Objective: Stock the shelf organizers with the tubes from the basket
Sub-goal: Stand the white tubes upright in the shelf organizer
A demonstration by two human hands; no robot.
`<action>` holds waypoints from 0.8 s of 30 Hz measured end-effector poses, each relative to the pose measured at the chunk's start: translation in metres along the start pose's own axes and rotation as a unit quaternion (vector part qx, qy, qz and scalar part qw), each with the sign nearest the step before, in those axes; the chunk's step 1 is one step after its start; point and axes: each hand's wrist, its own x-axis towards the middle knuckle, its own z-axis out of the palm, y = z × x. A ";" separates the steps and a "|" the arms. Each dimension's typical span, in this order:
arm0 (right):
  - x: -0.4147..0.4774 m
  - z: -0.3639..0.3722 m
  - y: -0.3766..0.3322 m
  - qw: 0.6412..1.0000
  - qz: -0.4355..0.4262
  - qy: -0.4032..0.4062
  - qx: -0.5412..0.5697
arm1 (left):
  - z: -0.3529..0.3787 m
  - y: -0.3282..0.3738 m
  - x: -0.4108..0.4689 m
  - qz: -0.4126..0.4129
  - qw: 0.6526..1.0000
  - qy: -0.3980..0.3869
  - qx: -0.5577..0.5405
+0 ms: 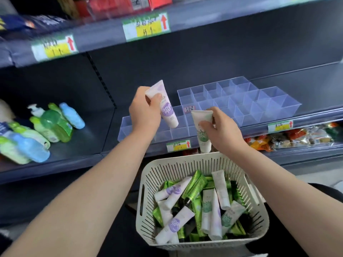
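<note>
Left grip (145,110) is clamping round the upper, crimped end of a white/purple tube (168,108). Its cap end is pointing down and hanging just over the front organizer (128,127), which is sitting at the shelf (92,145) front edge. Right grip (220,130) is pinching a white/green tube (202,134) near its flat end w/ thumb & fingers curled on it. Cap is down, and it's hovering between the basket (157,175) far rim & the shelf lip. Both grips are closed on their tubes & aren't touching each other.

Room: a wide gap is showing between the organizer tops & the upper shelf edge (222,17). Compartments are opening upward. The stepped clear organizer (259,101) is sitting right of my grips and further back. Bottles (46,127) are lying well apart in the left bay, past the upright divider.

Count: I'm holding 2 tubes, 1 per grip. The basket pile is mixing green, white/purple & white/green tubes, heaped too much for an exact no. I'm seeing 2 price tags (178,145) on this shelf lip & 2 on the edge above. Snack packs (297,136) are lying on the shelf below at right.
</note>
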 end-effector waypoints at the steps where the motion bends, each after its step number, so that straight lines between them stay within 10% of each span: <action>1: 0.006 -0.003 -0.003 1.000 0.003 0.006 0.008 | 0.004 0.003 0.009 0.008 1.000 0.001 0.006; 24: 0.033 -0.006 0.051 0.997 0.075 -0.029 0.002 | 0.090 -0.013 0.068 0.033 0.988 -0.112 0.098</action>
